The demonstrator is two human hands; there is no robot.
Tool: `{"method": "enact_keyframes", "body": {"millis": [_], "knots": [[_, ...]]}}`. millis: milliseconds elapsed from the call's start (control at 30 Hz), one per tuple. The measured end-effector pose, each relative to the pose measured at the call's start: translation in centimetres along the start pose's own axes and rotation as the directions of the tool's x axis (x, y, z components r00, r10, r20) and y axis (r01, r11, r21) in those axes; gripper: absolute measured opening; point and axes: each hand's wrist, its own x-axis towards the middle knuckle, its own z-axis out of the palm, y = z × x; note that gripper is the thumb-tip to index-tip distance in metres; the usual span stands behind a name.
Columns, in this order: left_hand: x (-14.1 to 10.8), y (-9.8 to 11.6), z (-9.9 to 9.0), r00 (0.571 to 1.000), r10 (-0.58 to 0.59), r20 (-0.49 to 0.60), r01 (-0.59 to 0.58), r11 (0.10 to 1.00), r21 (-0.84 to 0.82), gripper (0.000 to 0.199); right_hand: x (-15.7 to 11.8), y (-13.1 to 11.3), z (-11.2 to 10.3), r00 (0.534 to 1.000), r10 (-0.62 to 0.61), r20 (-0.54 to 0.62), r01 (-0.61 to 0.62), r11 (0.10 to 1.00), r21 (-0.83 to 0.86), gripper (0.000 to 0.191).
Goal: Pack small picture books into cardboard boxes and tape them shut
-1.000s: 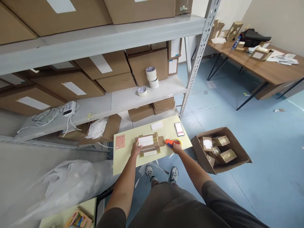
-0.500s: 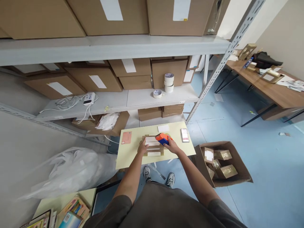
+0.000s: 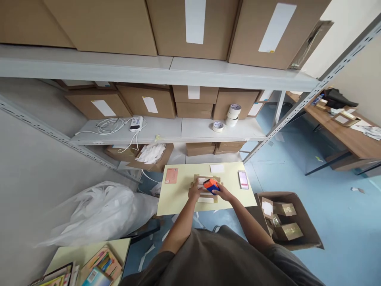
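My right hand point(image 3: 222, 192) closes around an orange-and-blue tool point(image 3: 211, 186) over the cardboard package point(image 3: 210, 196).
My right forearm slants up and left, while my left point(image 3: 194, 192) comes up and right, its fingers on the package's left side; I can't tell how firmly they grip. The package lies at lower centre on the pale yellow tabletop point(image 3: 175, 198), between a pink card point(image 3: 171, 175) and a phone point(image 3: 243, 180), with an open carton point(image 3: 309, 234) at lower right.
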Motion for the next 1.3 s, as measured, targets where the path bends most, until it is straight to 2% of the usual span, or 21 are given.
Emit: {"method": "enact_keyframes", "body": {"millis": [100,200,300,367,433,467,500,533,600,633,700,800,867,933,1000,1100,1200,1300], "knots": [[-0.1,0.2,-0.2,1.0,0.027,-0.004,-0.027,0.999,0.038,0.081,0.1,0.4,0.3,0.997,-0.058,0.046,0.049,0.981,0.188,0.063],[-0.1,0.0,-0.5,0.999,0.045,-0.024,-0.041,0.99,0.137,0.086,0.4,0.7,0.7,0.996,-0.079,0.033,0.069,0.965,0.252,0.065],[-0.1,-0.3,-1.2,0.991,0.054,-0.122,-0.035,0.987,0.156,0.099,0.4,0.9,0.8,0.997,-0.072,0.032,0.06,0.959,0.276,0.065],[0.1,-0.1,-1.8,0.973,0.117,-0.201,-0.101,0.991,0.09,0.085,0.3,0.9,0.7,0.997,-0.064,0.032,0.053,0.96,0.273,0.065],[0.4,0.9,-2.3,0.962,0.163,-0.22,-0.174,0.984,-0.031,0.055,0.3,0.9,0.5,0.997,-0.065,0.038,0.053,0.963,0.264,0.066],[0.6,1.7,-2.5,0.971,0.155,-0.181,-0.177,0.978,-0.111,0.049,0.3,0.9,0.4,0.997,-0.07,0.043,0.056,0.964,0.26,0.067],[0.7,2.6,-2.7,0.985,0.134,-0.113,-0.154,0.968,-0.199,0.052,0.3,0.9,0.3,0.996,-0.077,0.049,0.062,0.964,0.257,0.067],[0.8,3.7,-2.7,0.994,0.104,-0.017,-0.105,0.951,-0.29,0.057,0.3,0.9,0.2,0.995,-0.086,0.054,0.07,0.965,0.254,0.068],[1.0,5.7,-2.8,0.988,0.061,0.145,0.014,0.884,-0.467,0.06,0.3,0.9,-0.1,0.993,-0.103,0.062,0.085,0.967,0.242,0.068],[1.1,6.5,-2.8,0.98,0.053,0.19,0.059,0.84,-0.54,0.058,0.2,0.9,-0.1,0.992,-0.109,0.062,0.092,0.968,0.232,0.068],[1.1,7.8,-2.8,0.978,0.054,0.204,0.089,0.769,-0.633,0.052,0.1,0.9,-0.3,0.991,-0.119,0.055,0.105,0.972,0.211,0.066],[0.5,8.5,-2.7,0.991,0.087,0.104,0.013,0.7,-0.714,0.045,0.0,1.1,-0.5,0.99,-0.137,0.039,0.125,0.967,0.22,0.064],[-0.2,8.6,-2.4,0.991,0.134,0.016,-0.07,0.614,-0.786,0.043,0.3,1.2,-0.9,0.988,-0.148,0.047,0.132,0.961,0.245,0.065],[-1.1,8.4,-2.1,0.984,0.163,-0.076,-0.15,0.511,-0.846,0.044,0.8,1.3,-1.3,0.987,-0.142,0.073,0.121,0.962,0.244,0.067],[-1.9,8.2,-2.0,0.975,0.158,-0.157,-0.214,0.464,-0.86,0.05,1.3,1.2,-1.8,0.987,-0.123,0.103,0.098,0.97,0.222,0.069],[-2.8,8.0,-2.3,0.953,0.156,-0.259,-0.303,0.51,-0.805,0.057,2.0,0.9,-2.4,0.982,-0.11,0.152,0.08,0.978,0.191,0.068],[-3.3,8.1,-3.1,0.929,0.186,-0.319,-0.367,0.56,-0.743,0.047,2.2,0.7,-2.5,0.979,-0.096,0.181,0.067,0.985,0.16,0.064],[-3.5,8.3,-4.1,0.916,0.156,-0.371,-0.391,0.558,-0.732,0.04,2.3,0.7,-2.3,0.973,-0.1,0.208,0.067,0.985,0.158,0.064]]}}
